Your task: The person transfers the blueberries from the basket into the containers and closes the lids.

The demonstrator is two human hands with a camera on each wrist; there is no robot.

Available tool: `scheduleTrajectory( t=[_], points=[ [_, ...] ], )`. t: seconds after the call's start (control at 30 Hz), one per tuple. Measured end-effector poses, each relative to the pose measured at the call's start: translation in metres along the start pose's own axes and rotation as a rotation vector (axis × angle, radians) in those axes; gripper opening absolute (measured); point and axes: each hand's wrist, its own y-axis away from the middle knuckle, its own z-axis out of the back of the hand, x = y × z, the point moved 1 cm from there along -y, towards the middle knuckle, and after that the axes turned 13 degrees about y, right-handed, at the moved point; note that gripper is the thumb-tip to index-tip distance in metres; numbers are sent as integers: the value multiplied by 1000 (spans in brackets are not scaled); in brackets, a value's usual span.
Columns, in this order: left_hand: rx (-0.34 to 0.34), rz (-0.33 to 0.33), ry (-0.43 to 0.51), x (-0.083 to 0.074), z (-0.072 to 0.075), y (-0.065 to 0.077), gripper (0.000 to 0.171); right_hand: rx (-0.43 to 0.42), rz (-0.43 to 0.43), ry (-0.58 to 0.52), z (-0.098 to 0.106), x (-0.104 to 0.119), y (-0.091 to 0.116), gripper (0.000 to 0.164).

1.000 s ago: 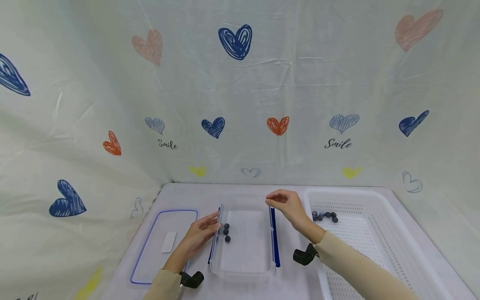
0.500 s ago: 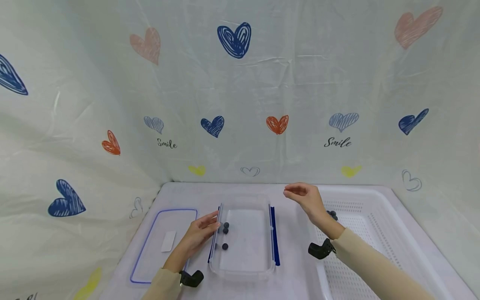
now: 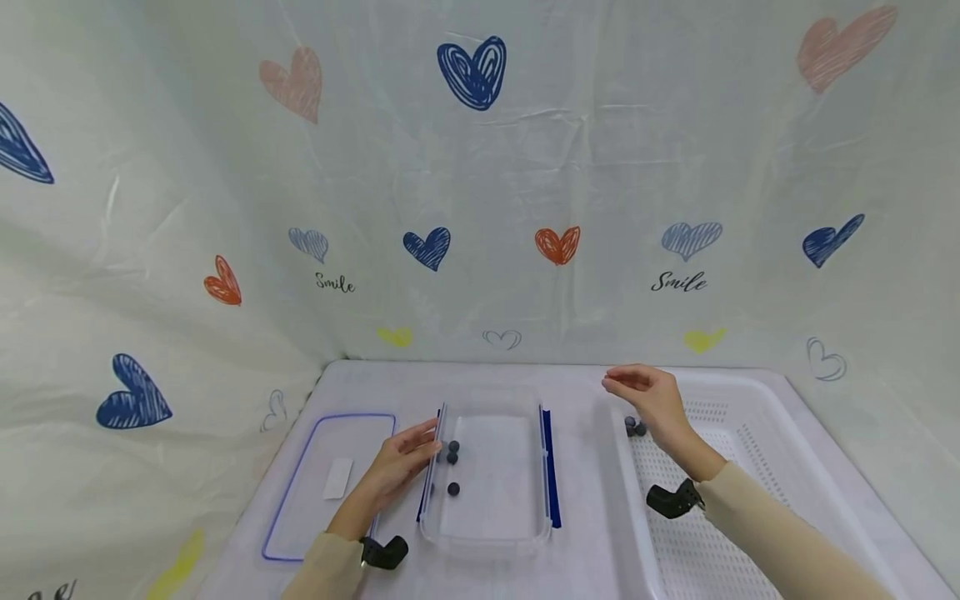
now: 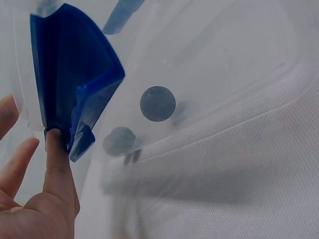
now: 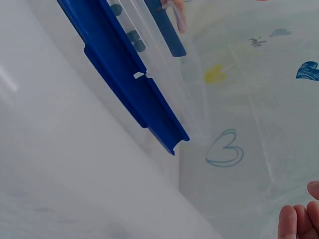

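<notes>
My left hand point(image 3: 405, 464) rests against the left side of a clear plastic box point(image 3: 495, 546). In the left wrist view, a fingertip touches the box's blue side latch point(image 4: 75, 64), and the fingers are fairly straight. Small dark round balls point(image 3: 453, 489) lie inside the box near that side. My right hand point(image 3: 654, 404) hovers over the left rim of a white perforated basket point(image 3: 641, 533), fingers loosely bent and near the thumb. No held thing shows there; the right wrist view catches only fingertips. Dark balls point(image 3: 639, 429) lie in the basket, just below the right hand.
A clear lid with a blue seal point(image 3: 300, 475) lies left of the box, a small white rectangle point(image 3: 337, 479) on it. Another blue latch point(image 3: 552, 471) hangs along the box's right side. A heart-patterned curtain point(image 3: 480, 183) stands behind the table.
My right hand has moved right, from the box's far right corner to over the basket's rim. One ball in the box has rolled nearer its front. The left hand stays put.
</notes>
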Motion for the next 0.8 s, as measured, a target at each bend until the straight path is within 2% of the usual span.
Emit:
scheduleTrajectory(
  t=[0.23,0.67,0.8],
  points=[
    [-4,-1,-10,-1,-1,-1,56,-37,-22,39,13,-13,4,36],
    [10,7,27,-3,-2,1,59,-107,-68,129,31,-39,12,32],
    [13,3,28,-1,-1,1,60,-120,-93,145,34,-49,12,35]
  ],
)
